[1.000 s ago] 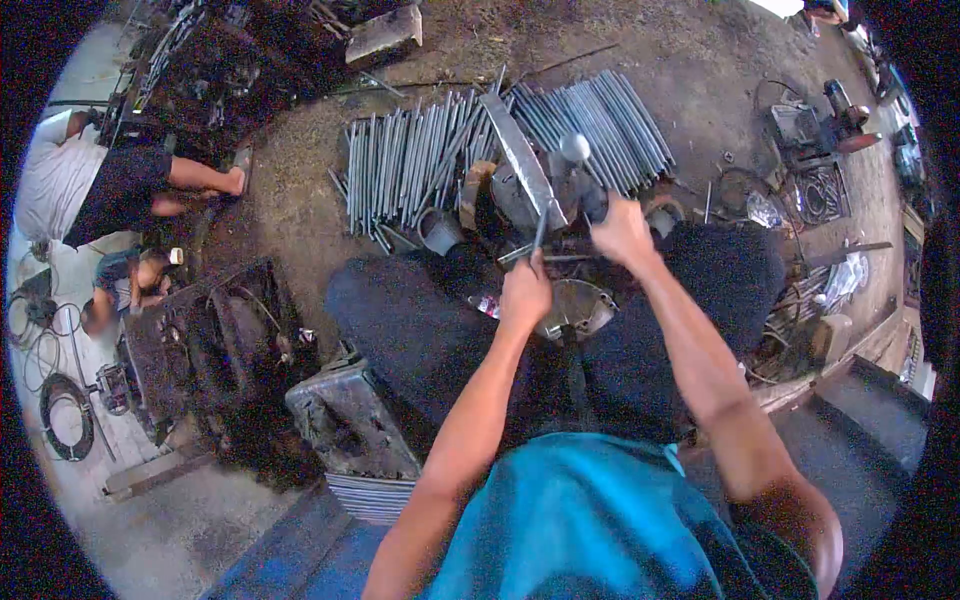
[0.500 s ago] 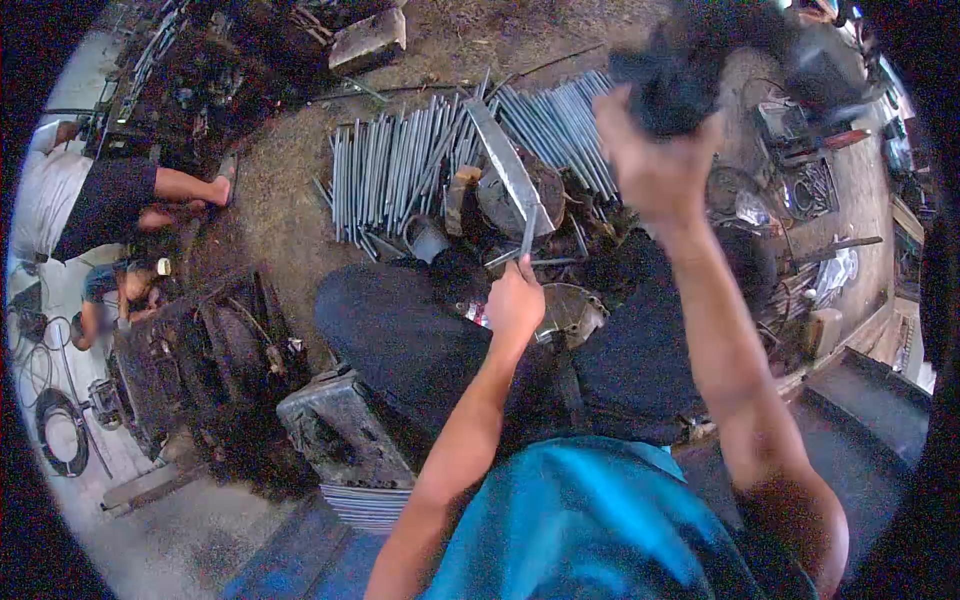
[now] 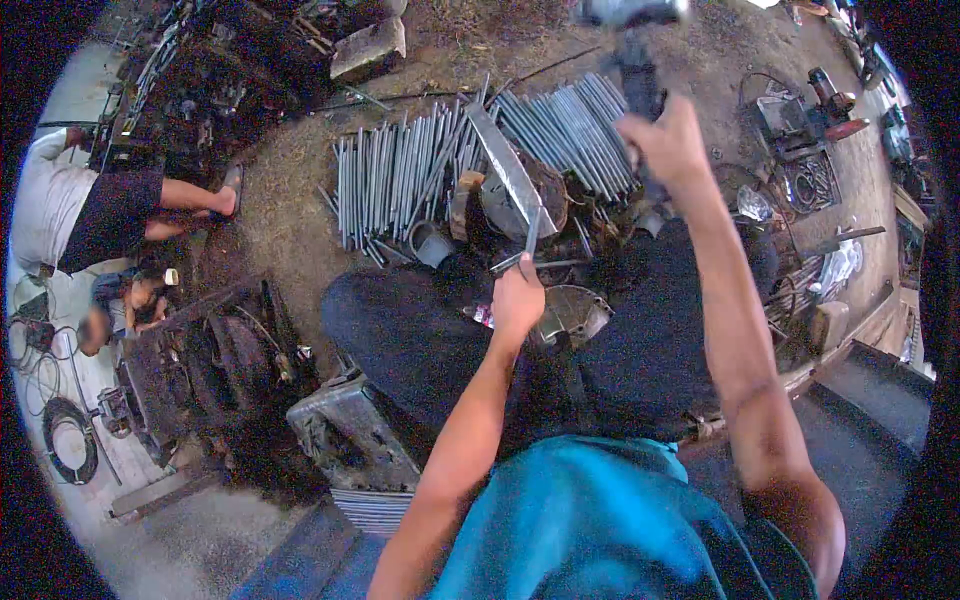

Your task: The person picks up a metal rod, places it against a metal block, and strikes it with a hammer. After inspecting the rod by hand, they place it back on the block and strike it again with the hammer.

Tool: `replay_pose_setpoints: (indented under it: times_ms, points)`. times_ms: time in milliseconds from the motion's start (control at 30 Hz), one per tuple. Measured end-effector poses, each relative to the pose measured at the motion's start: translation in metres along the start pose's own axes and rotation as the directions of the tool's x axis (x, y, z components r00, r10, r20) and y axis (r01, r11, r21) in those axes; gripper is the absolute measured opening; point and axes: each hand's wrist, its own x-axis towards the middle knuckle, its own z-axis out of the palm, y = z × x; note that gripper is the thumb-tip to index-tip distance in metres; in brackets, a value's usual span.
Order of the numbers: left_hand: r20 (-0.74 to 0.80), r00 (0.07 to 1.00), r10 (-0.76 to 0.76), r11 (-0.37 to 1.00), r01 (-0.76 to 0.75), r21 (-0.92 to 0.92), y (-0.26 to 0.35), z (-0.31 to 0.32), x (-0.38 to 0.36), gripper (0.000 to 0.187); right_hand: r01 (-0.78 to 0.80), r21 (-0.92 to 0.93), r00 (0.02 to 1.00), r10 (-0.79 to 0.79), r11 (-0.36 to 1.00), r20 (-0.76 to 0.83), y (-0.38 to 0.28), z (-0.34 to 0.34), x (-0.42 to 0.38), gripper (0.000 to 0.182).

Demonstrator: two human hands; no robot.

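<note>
My left hand [image 3: 520, 303] is closed around the near end of a short grey metal rod [image 3: 533, 232]. The rod's far tip lies over the near end of a long, flat, silvery steel bar [image 3: 500, 145], which rests across a round block [image 3: 550, 190] between my knees. Up and to the right, my right hand [image 3: 668, 150] grips a hammer [image 3: 640, 75] by its dark handle. Its blurred metal head is at the top edge of the view, away from the bar and the rod.
Two stacks of metal rods, a left stack [image 3: 390, 180] and a right stack [image 3: 565, 130], lie on the dirt floor beyond the block. A metal can [image 3: 430, 243] stands near my left knee. At left are dark machinery [image 3: 210, 370] and two people. Tools [image 3: 805, 125] lie at right.
The hammer has swung in my right hand, and its head now shows at the top where a dark blur was. My left hand and the rod have stayed almost in place.
</note>
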Motion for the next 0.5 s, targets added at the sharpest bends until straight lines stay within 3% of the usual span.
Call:
replay_pose_setpoints:
  times_ms: [33, 67, 100, 133, 200, 267, 300, 333, 367, 400, 433, 500]
  points:
    - [0.01, 1.0, -0.009, 1.0, 0.008, 0.01, -0.002, 0.002, 0.0, 0.058, 0.334, -0.14, 0.923, -0.353, 0.932, -0.152, -0.011, -0.006, 0.01, 0.02]
    - [0.014, 1.0, -0.016, 1.0, 0.016, 0.008, -0.003, 0.004, -0.002, 0.058, 0.232, 0.005, 0.962, -0.228, 0.973, -0.151, -0.048, -0.015, 0.004, 0.019]
    - [-0.037, 0.999, 0.014, 1.0, -0.015, -0.013, -0.003, 0.006, -0.003, 0.057, 0.449, -0.001, 0.886, -0.445, 0.894, -0.134, -0.06, -0.021, 0.01, 0.021]
    - [-0.091, 0.995, 0.044, 0.998, -0.047, -0.032, -0.002, 0.007, -0.005, 0.056, 0.4, 0.093, 0.904, -0.376, 0.912, -0.205, -0.082, -0.021, -0.003, 0.007]
    - [-0.066, 0.998, 0.013, 1.0, -0.014, -0.013, 0.001, 0.005, -0.005, 0.058, 0.433, 0.148, 0.883, -0.385, 0.889, -0.269, -0.086, -0.007, -0.014, 0.016]
    - [-0.047, 0.999, -0.018, 1.0, 0.018, 0.008, 0.006, 0.001, -0.008, 0.06, 0.38, 0.137, 0.887, -0.319, 0.915, -0.333, -0.024, 0.037, -0.034, 0.009]
    - [-0.057, 0.997, -0.049, 0.998, 0.05, 0.028, 0.01, -0.001, -0.011, 0.06, 0.322, 0.236, 0.933, -0.266, 0.917, -0.243, 0.008, 0.054, -0.051, 0.011]
    - [-0.068, 0.995, -0.077, 0.996, 0.08, 0.046, 0.011, -0.002, -0.012, 0.06, 0.393, 0.136, 0.884, -0.333, 0.909, -0.328, 0.051, 0.085, -0.072, 0.018]
    - [-0.057, 0.996, -0.062, 0.998, 0.064, 0.029, 0.006, 0.0, -0.009, 0.061, 0.159, -0.032, 0.984, -0.161, 0.987, -0.077, 0.076, 0.09, -0.095, 0.033]
    - [-0.06, 0.996, -0.064, 0.998, 0.066, 0.021, 0.005, -0.001, -0.01, 0.061, -0.101, -0.328, 0.977, 0.156, 0.939, 0.147, 0.132, 0.106, -0.109, 0.044]
    - [-0.049, 0.997, -0.051, 0.998, 0.052, 0.021, 0.005, -0.001, -0.013, 0.062, -0.215, -0.312, 0.945, 0.277, 0.925, 0.172, 0.117, 0.114, -0.113, 0.046]
    - [-0.053, 0.999, -0.011, 1.0, 0.012, 0.018, 0.012, -0.004, -0.003, 0.063, -0.132, -0.384, 0.947, 0.23, 0.914, 0.223, 0.097, 0.117, -0.095, 0.042]
